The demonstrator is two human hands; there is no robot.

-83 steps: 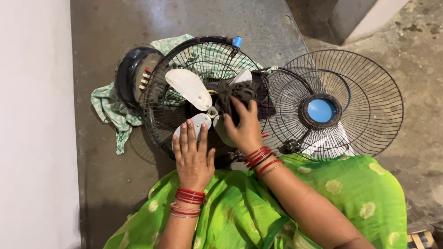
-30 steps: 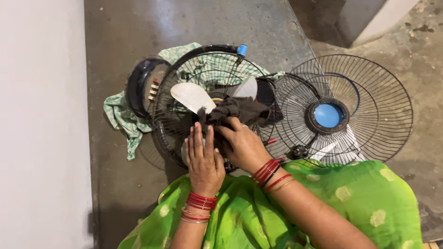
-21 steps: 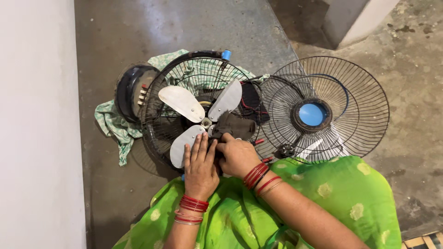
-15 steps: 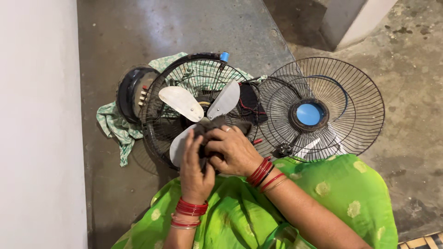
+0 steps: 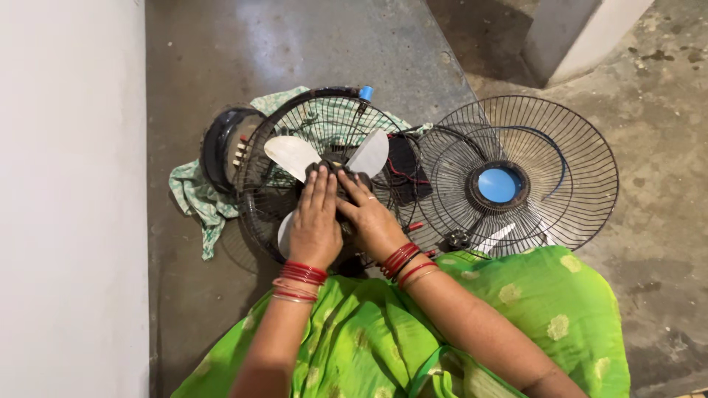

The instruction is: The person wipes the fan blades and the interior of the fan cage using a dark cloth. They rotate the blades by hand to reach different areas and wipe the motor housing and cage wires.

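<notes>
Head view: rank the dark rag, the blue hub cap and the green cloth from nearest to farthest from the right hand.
1. Dark rag: under the right hand fingertips.
2. Blue hub cap: to its right, on the loose grille.
3. Green cloth: far left, beyond the fan.
</notes>
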